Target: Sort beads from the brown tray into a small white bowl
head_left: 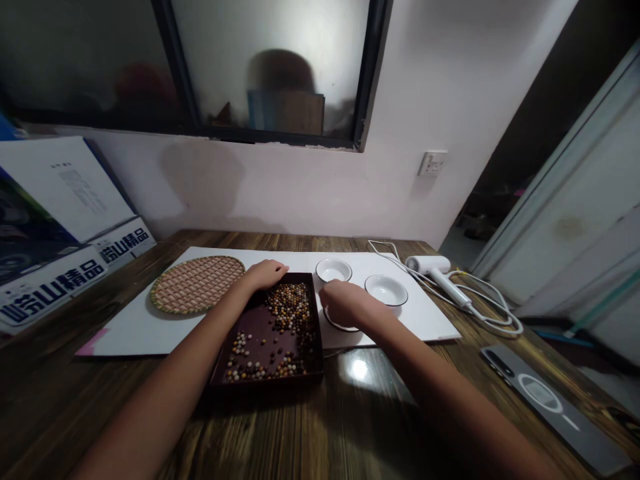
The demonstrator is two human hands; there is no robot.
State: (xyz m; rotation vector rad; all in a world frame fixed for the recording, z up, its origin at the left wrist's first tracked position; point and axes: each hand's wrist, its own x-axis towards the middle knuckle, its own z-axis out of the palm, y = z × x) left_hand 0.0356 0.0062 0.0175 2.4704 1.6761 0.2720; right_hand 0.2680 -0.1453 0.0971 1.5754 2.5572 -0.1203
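Observation:
A dark maroon tray [255, 320] holds many small round beads [295, 307] in brown, tan, white and black. At its far left corner, my left hand [267, 272] lies over the rim with its fingers closed on it. My right hand [340, 301] is above the nearest of three white dark-rimmed bowls, fingers curled together and pointing down. Whatever is pinched in them is hidden. Only the edge of that near bowl [345, 327] shows under the hand. Behind it stands another bowl [334, 269], and a third bowl [387, 289] is to the right.
A round woven mat [197, 283] lies left of the tray on a white board [135, 327]. To the right are a white hair dryer [440, 273] with a coiled cord and a grey phone [550, 400]. Printed boxes [65, 200] stand at the left on the wooden table [280, 433].

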